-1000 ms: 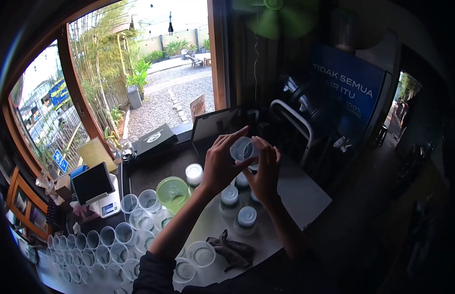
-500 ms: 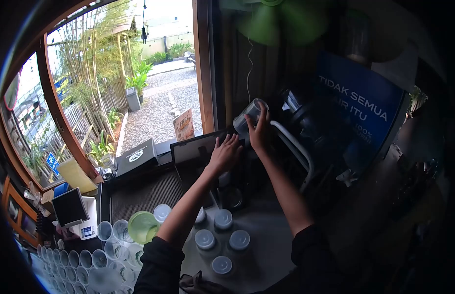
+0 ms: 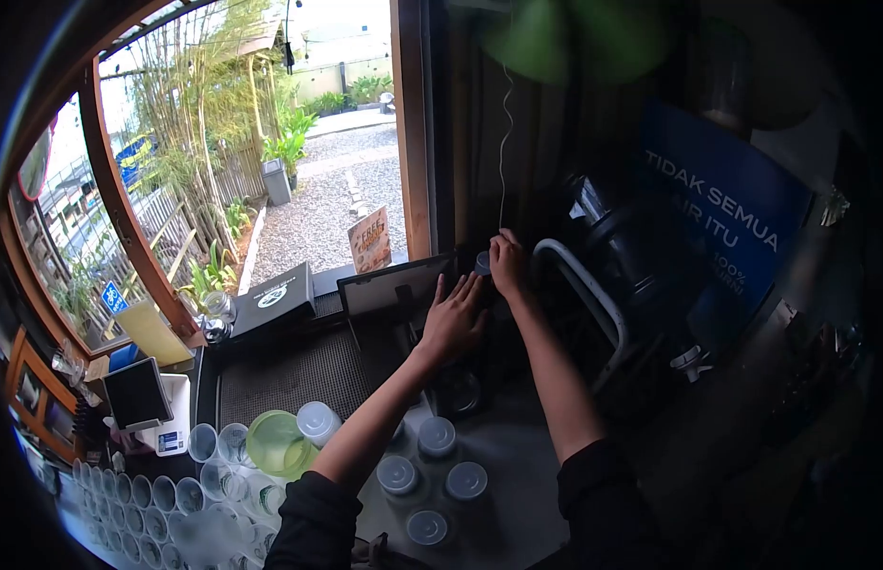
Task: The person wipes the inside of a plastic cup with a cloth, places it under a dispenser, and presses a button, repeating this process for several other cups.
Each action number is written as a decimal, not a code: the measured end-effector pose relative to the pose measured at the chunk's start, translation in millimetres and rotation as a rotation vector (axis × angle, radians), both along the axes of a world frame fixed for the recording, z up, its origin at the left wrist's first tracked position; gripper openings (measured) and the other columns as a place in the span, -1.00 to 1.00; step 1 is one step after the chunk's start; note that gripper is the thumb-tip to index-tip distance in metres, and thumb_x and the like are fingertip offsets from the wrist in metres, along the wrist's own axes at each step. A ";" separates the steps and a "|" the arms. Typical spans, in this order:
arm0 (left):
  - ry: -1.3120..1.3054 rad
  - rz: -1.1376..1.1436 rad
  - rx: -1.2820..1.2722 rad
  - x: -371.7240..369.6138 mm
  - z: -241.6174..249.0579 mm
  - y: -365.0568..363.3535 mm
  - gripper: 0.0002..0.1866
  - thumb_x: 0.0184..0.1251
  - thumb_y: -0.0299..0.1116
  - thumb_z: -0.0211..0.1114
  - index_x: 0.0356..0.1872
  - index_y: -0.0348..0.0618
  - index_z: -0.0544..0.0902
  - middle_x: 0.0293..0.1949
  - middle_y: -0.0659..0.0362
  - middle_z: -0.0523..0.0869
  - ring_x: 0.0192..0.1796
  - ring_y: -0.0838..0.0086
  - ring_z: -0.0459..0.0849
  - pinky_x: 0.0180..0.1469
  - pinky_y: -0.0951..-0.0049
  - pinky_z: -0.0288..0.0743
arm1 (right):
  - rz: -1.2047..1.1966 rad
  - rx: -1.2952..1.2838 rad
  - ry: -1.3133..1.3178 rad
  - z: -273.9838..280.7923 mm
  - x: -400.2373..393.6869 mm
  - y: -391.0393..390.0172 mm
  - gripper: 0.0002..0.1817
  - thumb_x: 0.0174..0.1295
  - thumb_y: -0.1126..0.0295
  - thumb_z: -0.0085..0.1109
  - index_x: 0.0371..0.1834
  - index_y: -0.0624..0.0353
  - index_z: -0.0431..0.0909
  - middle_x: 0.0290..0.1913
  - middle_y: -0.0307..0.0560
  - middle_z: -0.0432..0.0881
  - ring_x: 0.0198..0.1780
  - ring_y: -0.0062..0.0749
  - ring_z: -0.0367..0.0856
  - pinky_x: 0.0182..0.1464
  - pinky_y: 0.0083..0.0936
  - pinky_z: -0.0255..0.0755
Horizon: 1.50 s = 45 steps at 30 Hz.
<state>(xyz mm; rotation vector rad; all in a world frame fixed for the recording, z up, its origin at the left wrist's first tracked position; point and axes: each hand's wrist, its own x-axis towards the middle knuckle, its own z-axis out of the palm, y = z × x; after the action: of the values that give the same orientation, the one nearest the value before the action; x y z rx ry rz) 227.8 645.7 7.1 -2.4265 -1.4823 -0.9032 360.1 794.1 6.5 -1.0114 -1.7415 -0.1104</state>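
My left hand (image 3: 454,321) lies palm down with its fingers stretched forward, over the dark equipment beside a black-framed screen (image 3: 398,288). Just right of it, the curled fingers of my right hand (image 3: 507,264) close around a clear container (image 3: 483,263). Only a small greyish part of that container shows; the hand hides the rest. The two hands are close together. Nearer to me on the counter stand several lidded jars (image 3: 436,437) with pale tops, below my forearms.
Several clear plastic cups (image 3: 166,494) fill the lower left, beside a green tub (image 3: 281,444). A tablet on a stand (image 3: 137,396) is at the left. A black ridged mat (image 3: 289,375) lies under the window. Rightward are a curved metal bar (image 3: 593,304) and a blue sign (image 3: 712,218).
The clear container was tilted and plainly visible in my right hand; now it is mostly hidden. My right fingers have curled in. The whole view has shifted slightly.
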 end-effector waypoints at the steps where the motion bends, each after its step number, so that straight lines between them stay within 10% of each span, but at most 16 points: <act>1: 0.010 0.002 -0.020 -0.2 -0.6 1.5 -0.31 0.35 -0.10 0.05 0.42 -0.27 0.20 0.44 -0.02 0.27 0.51 0.24 0.16 0.55 0.01 -0.37 | 0.005 -0.097 -0.052 9.6 2.3 -12.1 -0.73 0.25 0.28 0.09 -0.38 0.29 0.62 -0.19 0.26 0.63 -0.14 0.15 0.62 -0.07 -0.10 0.50; 11: 0.300 0.004 -0.287 -25.5 27.4 -9.9 -0.23 0.32 -0.10 0.14 0.49 -0.13 0.09 0.52 0.01 0.07 0.55 0.16 0.00 0.51 -0.09 -0.16 | -0.092 -0.536 -0.593 36.9 4.7 -62.4 -0.62 0.33 0.18 -0.05 -0.12 0.21 0.67 0.01 0.15 0.65 0.10 0.08 0.58 0.35 0.00 0.22; 20: 0.388 -0.079 -0.278 -106.8 73.7 -148.0 -0.41 0.35 0.02 0.18 0.33 0.00 0.39 0.42 0.04 0.30 0.51 0.18 0.14 0.48 -0.12 -0.04 | 0.207 -0.177 -0.001 57.5 -40.7 -246.1 -0.72 0.29 0.27 0.14 -0.01 0.11 0.65 0.08 -0.01 0.65 0.26 -0.07 0.49 0.43 0.08 0.04; 28: 0.367 0.017 -0.433 -201.6 75.2 -329.6 -0.40 0.41 0.10 0.09 0.32 -0.07 0.41 0.27 0.01 0.47 0.38 0.20 0.36 0.44 -0.05 0.08 | 0.675 -0.380 -0.249 39.4 -100.6 -408.9 -0.73 0.29 0.21 0.16 -0.04 0.06 0.64 -0.02 -0.03 0.66 0.18 -0.21 0.54 0.44 0.11 -0.09; 33: 0.090 0.032 -0.668 -235.9 61.2 -430.4 -0.35 0.41 0.07 0.12 0.39 -0.09 0.32 0.32 -0.08 0.41 0.36 0.07 0.38 0.41 0.17 0.20 | 1.060 -0.558 -0.541 13.4 -116.5 -473.4 -0.45 0.23 0.07 0.26 0.26 -0.03 0.45 0.08 -0.03 0.62 0.21 -0.24 0.53 0.46 0.11 -0.09; 37: 0.017 -0.013 -0.735 -242.0 29.3 -492.7 -0.08 0.19 0.19 0.31 0.45 -0.11 0.19 0.42 -0.15 0.24 0.48 0.04 0.17 0.47 0.03 0.05 | 1.140 -0.562 -0.722 -15.2 -121.4 -515.8 -0.11 -0.08 -0.01 0.49 0.38 -0.09 0.32 0.43 0.16 0.20 0.46 0.07 0.13 0.45 -0.05 0.01; 45: 0.213 0.086 -0.794 -233.1 -16.0 -525.5 0.13 -0.04 -0.06 0.51 0.52 -0.06 -0.03 0.52 -0.08 0.01 0.56 0.08 -0.07 0.50 -0.12 -0.15 | 0.982 -0.737 -0.588 -38.9 -126.3 -554.9 -0.09 -0.20 0.32 0.51 0.35 -0.05 0.29 0.19 0.07 0.39 0.24 0.02 0.42 0.27 -0.20 0.33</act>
<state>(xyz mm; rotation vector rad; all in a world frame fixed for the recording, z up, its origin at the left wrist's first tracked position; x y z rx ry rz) -5.3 120.2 -8.9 -2.7840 -2.1159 0.0062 233.7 239.2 -32.5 -0.4962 -2.7352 1.0076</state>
